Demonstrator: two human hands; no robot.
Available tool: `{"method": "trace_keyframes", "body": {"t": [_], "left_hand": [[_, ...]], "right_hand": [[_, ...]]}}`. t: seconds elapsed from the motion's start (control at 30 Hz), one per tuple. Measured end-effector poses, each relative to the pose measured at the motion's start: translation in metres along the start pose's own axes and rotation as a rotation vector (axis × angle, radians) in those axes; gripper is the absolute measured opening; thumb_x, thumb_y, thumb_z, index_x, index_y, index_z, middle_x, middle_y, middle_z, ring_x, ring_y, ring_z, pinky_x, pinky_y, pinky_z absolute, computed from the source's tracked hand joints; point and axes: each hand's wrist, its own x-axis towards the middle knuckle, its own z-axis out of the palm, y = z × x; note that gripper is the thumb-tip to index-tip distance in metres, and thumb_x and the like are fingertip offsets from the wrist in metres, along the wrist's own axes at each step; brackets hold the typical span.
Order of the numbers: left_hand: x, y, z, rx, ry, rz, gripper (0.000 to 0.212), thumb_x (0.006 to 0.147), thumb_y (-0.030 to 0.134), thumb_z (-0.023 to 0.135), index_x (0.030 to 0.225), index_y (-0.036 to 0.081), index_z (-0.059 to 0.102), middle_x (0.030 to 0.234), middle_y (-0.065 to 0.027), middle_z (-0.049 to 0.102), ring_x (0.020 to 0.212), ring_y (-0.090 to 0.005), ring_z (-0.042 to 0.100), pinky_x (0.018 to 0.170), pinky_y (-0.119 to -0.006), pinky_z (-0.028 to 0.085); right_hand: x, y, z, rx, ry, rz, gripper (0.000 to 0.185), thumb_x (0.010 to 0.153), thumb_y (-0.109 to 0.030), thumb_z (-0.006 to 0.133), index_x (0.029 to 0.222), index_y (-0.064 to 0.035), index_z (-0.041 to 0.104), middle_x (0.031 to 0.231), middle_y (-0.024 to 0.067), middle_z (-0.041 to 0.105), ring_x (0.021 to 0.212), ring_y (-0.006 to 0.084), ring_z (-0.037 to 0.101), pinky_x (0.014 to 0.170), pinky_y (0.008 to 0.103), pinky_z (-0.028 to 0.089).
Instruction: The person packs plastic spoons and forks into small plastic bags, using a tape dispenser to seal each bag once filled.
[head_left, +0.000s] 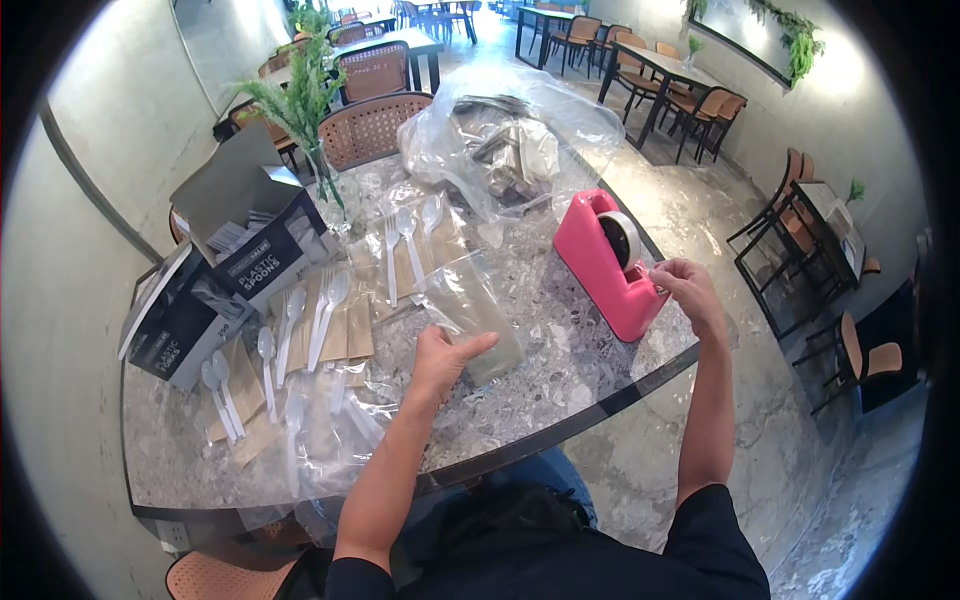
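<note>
My left hand (448, 358) lies on the near end of a clear plastic sleeve (478, 319), its thumb spread over it; whether the fingers grip it is unclear. At the cutting end of a pink tape dispenser (609, 277), my right hand (684, 289) pinches the end of the tape, which comes off the roll (621, 238). White plastic forks and spoons (328, 319) lie on brown paper napkins (360, 330) left of my left hand. More cutlery with napkins (405, 251) is beyond the sleeve. Clear plastic packaging (337, 442) overlaps the near left cutlery.
Open boxes of plastic spoons (262, 262) and plastic forks (180, 345) stand at the left. A glass vase with greenery (324, 176) stands behind them. A large clear bag of packets (510, 142) sits at the far edge. The table's dark edge (585, 431) runs close before me.
</note>
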Motion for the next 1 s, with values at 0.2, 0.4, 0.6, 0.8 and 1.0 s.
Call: {"method": "trace_keyframes", "body": {"t": [0.2, 0.4, 0.6, 0.8, 1.0], "left_hand": [[-0.001, 0.002, 0.002, 0.027, 0.003, 0.002, 0.041, 0.064, 0.008, 0.078, 0.095, -0.007, 0.057, 0.088, -0.0135, 0.064, 0.077, -0.0166, 0.062, 0.07, -0.029, 0.05], [-0.002, 0.003, 0.003, 0.012, -0.005, 0.015, 0.04, 0.065, 0.007, 0.077, 0.096, -0.006, 0.057, 0.089, -0.0122, 0.065, 0.077, -0.0154, 0.062, 0.07, -0.028, 0.05], [-0.004, 0.006, 0.005, -0.027, -0.026, 0.023, 0.038, 0.066, 0.004, 0.075, 0.098, -0.006, 0.057, 0.09, -0.0114, 0.064, 0.078, -0.0154, 0.062, 0.072, -0.028, 0.05], [-0.005, 0.007, 0.004, -0.018, -0.028, 0.025, 0.037, 0.067, 0.003, 0.075, 0.098, -0.006, 0.057, 0.09, -0.0118, 0.064, 0.079, -0.0152, 0.062, 0.073, -0.028, 0.05], [-0.004, 0.007, 0.003, -0.014, -0.033, 0.021, 0.043, 0.066, 0.006, 0.076, 0.101, -0.006, 0.055, 0.092, -0.0125, 0.064, 0.081, -0.0173, 0.062, 0.075, -0.029, 0.049]], "right_hand": [[-0.004, -0.008, 0.0, 0.062, 0.029, -0.004, 0.019, 0.078, -0.021, 0.065, 0.082, -0.0027, 0.063, 0.069, -0.0002, 0.059, 0.061, 0.0058, 0.049, 0.056, 0.0198, 0.035], [-0.012, -0.016, -0.007, 0.125, 0.148, -0.045, 0.02, 0.076, -0.016, 0.068, 0.081, 0.0028, 0.064, 0.07, 0.0044, 0.062, 0.061, 0.0072, 0.052, 0.059, 0.0205, 0.04], [-0.031, -0.005, -0.011, 0.182, 0.117, -0.03, 0.019, 0.074, -0.018, 0.07, 0.083, -0.0014, 0.065, 0.07, 0.0022, 0.063, 0.063, 0.0066, 0.054, 0.057, 0.0205, 0.037], [-0.048, -0.012, -0.005, 0.189, 0.171, 0.119, 0.037, 0.072, -0.022, 0.072, 0.104, -0.0085, 0.058, 0.074, -0.0026, 0.063, 0.07, 0.0061, 0.056, 0.061, 0.0256, 0.036], [-0.051, -0.004, -0.003, 0.268, 0.195, 0.17, 0.058, 0.072, -0.019, 0.073, 0.121, -0.0087, 0.043, 0.075, -0.0033, 0.061, 0.073, 0.0072, 0.056, 0.063, 0.0282, 0.04]]}}
